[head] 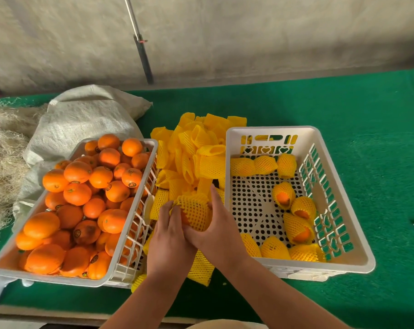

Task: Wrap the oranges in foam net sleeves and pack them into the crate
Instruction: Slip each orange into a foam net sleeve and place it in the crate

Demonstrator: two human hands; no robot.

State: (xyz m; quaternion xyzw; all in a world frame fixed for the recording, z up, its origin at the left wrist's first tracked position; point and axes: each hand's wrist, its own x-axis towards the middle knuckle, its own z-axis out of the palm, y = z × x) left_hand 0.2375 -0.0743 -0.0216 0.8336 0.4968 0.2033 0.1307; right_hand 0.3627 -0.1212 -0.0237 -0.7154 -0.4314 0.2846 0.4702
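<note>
Lying across a green surface (296, 110): at 9 o'clock a crate of bare oranges (82, 200); at 3 o'clock a white crate (343, 252) holding wrapped oranges (298, 227); between them, loose sleeves (191, 153). Centre: left hand (169, 236) and right hand (215, 224), each grip curling round one foam net sleeve (195, 211), an orange (184, 219) showing inside.

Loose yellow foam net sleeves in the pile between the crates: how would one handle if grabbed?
Probably floppy: the foam net sleeves lie bent and flattened at odd angles. Likely very light, being open mesh foam. Seemingly stretchy, since the one both hands hold conforms round the orange. A pinch would likely squash it rather than break it.
</note>
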